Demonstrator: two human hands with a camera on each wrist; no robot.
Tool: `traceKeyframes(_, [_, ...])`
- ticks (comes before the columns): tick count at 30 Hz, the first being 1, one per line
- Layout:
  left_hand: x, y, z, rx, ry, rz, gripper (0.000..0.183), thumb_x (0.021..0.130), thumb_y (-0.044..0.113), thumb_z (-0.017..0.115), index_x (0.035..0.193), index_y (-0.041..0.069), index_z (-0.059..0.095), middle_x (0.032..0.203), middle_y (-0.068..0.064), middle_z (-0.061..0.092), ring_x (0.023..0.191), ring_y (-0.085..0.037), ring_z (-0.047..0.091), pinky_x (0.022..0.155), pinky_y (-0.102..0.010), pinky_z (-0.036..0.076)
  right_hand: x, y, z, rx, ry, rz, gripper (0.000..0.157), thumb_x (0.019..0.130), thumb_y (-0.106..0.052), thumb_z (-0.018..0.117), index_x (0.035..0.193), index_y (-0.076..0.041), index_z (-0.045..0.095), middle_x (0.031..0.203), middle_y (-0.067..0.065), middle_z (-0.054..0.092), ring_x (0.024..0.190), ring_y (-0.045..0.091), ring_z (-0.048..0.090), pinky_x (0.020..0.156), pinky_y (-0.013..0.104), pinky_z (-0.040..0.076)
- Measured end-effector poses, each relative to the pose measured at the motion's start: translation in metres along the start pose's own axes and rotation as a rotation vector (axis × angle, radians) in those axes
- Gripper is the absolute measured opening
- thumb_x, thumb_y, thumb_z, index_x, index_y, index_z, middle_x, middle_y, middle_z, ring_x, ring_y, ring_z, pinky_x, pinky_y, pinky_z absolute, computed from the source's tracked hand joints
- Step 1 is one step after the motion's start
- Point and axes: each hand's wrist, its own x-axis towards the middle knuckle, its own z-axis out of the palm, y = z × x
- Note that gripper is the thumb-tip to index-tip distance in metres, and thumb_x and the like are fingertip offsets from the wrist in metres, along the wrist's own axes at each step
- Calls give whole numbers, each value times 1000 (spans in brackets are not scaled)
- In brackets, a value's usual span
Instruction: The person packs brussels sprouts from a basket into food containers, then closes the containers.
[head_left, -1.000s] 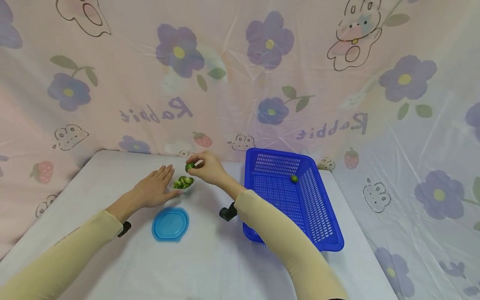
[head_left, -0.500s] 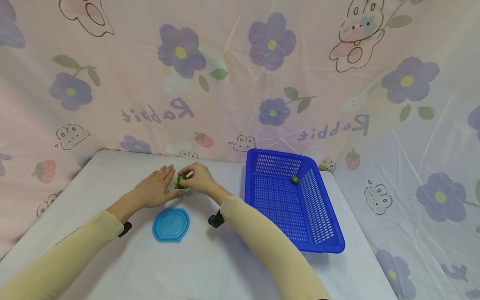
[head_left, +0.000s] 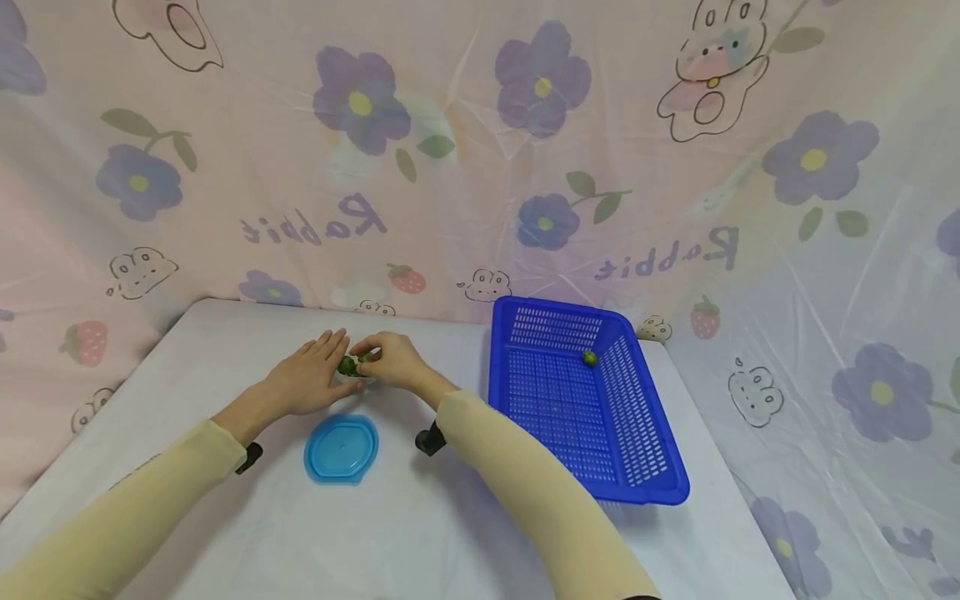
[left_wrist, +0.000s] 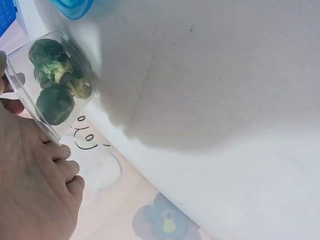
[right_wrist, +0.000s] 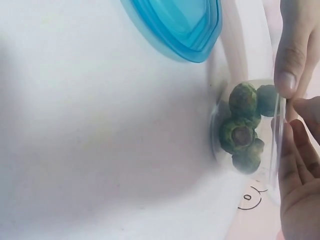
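Lid (head_left: pixel 341 448), light blue, flat, nearer than both hands. Just beyond, left hand (head_left: pixel 307 379), fingers straight, against clear container (left_wrist: pixel 24 65) of Brussels sprouts (left_wrist: pixel 55 107). Right hand (head_left: pixel 396 360), fingers bent at its mouth; cannot tell whether pinching anything. White table (head_left: pixel 405 533) beneath; rightward, blue basket (head_left: pixel 555 400) with one sprout (head_left: pixel 590 357); behind, flower-and-rabbit cloth (head_left: pixel 465 192).

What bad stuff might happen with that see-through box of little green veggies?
The right hand has its fingers at the open top of the clear container, so a bump might tip it, though the left hand is right beside it.

The blue lid lies apart on the table, so if the container tipped, the round green sprouts could roll out.
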Motion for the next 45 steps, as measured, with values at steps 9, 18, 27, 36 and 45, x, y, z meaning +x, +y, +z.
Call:
traceKeyframes(9, [1, -1, 2, -4, -4, 0, 92, 105, 55, 52, 157, -16, 25, 165, -35, 21, 153, -54, 19, 123, -65, 22, -4, -1, -6, 21, -17, -20, 27, 96, -9, 74, 124, -10, 76, 127, 4, 73, 98, 10, 70, 75, 15, 55])
traceKeyframes(18, [-1, 0, -1, -5, -6, 3, 93, 105, 57, 51, 155, -17, 26, 164, -36, 21, 152, -55, 20, 122, -66, 22, -20, -9, -37, 90, 12, -78, 28, 98, -11, 73, 126, -9, 75, 129, 3, 71, 104, 14, 72, 76, 18, 57])
traceKeyframes(27, [2, -1, 3, -3, -23, -15, 95, 105, 58, 51, 157, -16, 23, 166, -35, 18, 153, -54, 16, 123, -65, 19, -40, -6, -81, 130, 97, -98, 28, 99, -13, 71, 127, -10, 74, 129, 5, 71, 109, 18, 71, 81, 25, 60])
traceKeyframes(36, [0, -1, 2, -9, 3, 6, 93, 105, 56, 52, 156, -17, 25, 165, -36, 20, 152, -54, 19, 123, -64, 21, -61, 13, -129, 159, 244, -47, 26, 100, -18, 72, 126, -14, 75, 127, 4, 71, 109, 20, 70, 85, 35, 61])
traceKeyframes(45, [0, -1, 2, -3, 11, 20, 94, 105, 58, 50, 155, -18, 26, 163, -37, 22, 151, -55, 21, 122, -65, 23, -88, 48, -170, 198, 351, 62, 28, 100, -19, 71, 127, -14, 73, 128, 7, 70, 109, 26, 68, 84, 40, 57])
